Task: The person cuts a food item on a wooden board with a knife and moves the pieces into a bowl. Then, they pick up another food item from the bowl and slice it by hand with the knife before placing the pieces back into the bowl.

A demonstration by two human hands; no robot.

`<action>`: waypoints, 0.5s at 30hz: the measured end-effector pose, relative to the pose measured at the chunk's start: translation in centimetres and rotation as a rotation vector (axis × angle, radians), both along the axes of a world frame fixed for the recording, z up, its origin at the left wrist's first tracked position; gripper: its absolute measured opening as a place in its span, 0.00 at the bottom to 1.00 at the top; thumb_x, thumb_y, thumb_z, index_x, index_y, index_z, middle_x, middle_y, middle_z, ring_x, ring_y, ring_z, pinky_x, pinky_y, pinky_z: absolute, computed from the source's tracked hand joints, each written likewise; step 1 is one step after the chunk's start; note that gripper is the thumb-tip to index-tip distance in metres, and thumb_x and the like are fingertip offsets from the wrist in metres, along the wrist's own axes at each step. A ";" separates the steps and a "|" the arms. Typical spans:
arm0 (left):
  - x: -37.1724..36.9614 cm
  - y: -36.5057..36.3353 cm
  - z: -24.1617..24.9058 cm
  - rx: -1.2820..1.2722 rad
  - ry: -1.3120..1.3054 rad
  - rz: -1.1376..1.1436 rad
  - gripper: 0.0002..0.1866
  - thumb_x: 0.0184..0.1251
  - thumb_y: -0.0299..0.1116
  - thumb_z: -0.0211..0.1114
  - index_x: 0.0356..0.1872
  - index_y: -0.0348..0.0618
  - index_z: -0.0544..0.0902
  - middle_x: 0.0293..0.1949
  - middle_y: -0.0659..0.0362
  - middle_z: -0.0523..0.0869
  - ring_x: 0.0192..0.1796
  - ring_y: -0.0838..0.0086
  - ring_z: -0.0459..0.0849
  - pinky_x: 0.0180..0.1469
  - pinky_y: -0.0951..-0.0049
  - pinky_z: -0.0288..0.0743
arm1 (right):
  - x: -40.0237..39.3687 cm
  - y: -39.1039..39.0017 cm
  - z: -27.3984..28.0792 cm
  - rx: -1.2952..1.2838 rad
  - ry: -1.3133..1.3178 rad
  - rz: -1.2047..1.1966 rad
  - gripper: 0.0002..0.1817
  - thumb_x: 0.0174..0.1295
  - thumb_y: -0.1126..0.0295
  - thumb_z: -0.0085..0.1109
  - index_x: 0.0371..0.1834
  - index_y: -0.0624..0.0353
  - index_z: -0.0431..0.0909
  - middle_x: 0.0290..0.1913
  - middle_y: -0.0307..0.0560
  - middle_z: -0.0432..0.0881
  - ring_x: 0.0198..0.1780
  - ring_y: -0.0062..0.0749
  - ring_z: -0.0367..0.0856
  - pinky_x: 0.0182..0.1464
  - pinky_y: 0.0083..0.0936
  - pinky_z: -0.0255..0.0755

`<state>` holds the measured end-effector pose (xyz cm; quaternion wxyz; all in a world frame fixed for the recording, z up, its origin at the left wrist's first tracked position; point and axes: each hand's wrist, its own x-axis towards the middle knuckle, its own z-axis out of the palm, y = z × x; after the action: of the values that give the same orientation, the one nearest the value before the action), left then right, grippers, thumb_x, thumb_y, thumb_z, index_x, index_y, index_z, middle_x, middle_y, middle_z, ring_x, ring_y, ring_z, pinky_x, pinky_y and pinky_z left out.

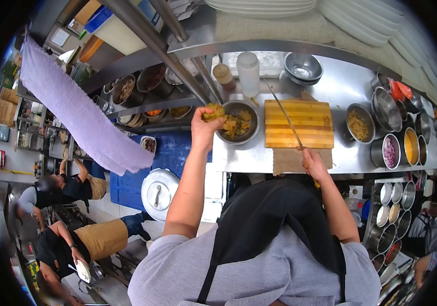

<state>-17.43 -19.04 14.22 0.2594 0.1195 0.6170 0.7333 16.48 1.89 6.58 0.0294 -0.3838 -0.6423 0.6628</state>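
My left hand (pixel 207 127) is closed around some yellow-green food pieces (pixel 213 112) at the left rim of a metal bowl (pixel 255 127). More chopped yellowish pieces (pixel 239 126) lie inside that bowl; their exact kind I cannot make out. My right hand (pixel 313 164) grips a long knife (pixel 285 116) by its handle, near the front edge of the counter. The blade slants up and left across a striped wooden cutting board (pixel 300 133). Under the board, a brown cloth (pixel 300 162) shows at the front.
Two squeeze bottles (pixel 248 74) and stacked metal bowls (pixel 304 69) stand behind the board. To the right are a bowl of shredded food (pixel 360 125) and a container of chopped purple onion (pixel 391 151). A lilac towel (pixel 81 102) hangs at left. Other people work on both sides.
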 end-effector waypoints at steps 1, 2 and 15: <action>-0.3 0.2 -0.1 -0.061 0.036 0.017 0.22 0.59 0.12 0.72 0.48 0.42 0.71 0.43 0.54 0.86 0.37 0.72 0.85 0.37 0.73 0.80 | 0.1 0.3 -0.4 0.005 0.015 0.016 0.30 0.82 0.44 0.48 0.69 0.59 0.77 0.24 0.31 0.66 0.21 0.16 0.63 0.22 0.20 0.59; -0.4 0.1 -0.2 -0.057 0.037 0.014 0.22 0.59 0.12 0.72 0.48 0.42 0.71 0.43 0.54 0.86 0.37 0.72 0.85 0.37 0.73 0.80 | 0.1 0.6 -0.7 0.011 0.030 0.033 0.33 0.82 0.41 0.46 0.71 0.59 0.76 0.23 0.32 0.66 0.19 0.16 0.63 0.20 0.19 0.60; -3.3 -4.0 -1.0 0.504 -0.141 -0.137 0.33 0.72 0.33 0.72 0.74 0.47 0.68 0.59 0.59 0.83 0.64 0.63 0.83 0.67 0.54 0.79 | 2.0 1.4 0.7 0.051 -0.060 -0.015 0.29 0.82 0.45 0.48 0.68 0.59 0.78 0.24 0.30 0.67 0.23 0.17 0.64 0.25 0.22 0.62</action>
<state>-20.71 -23.05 13.19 0.3127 0.1704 0.3856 0.8512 18.49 3.29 7.32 0.0247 -0.4074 -0.6568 0.6340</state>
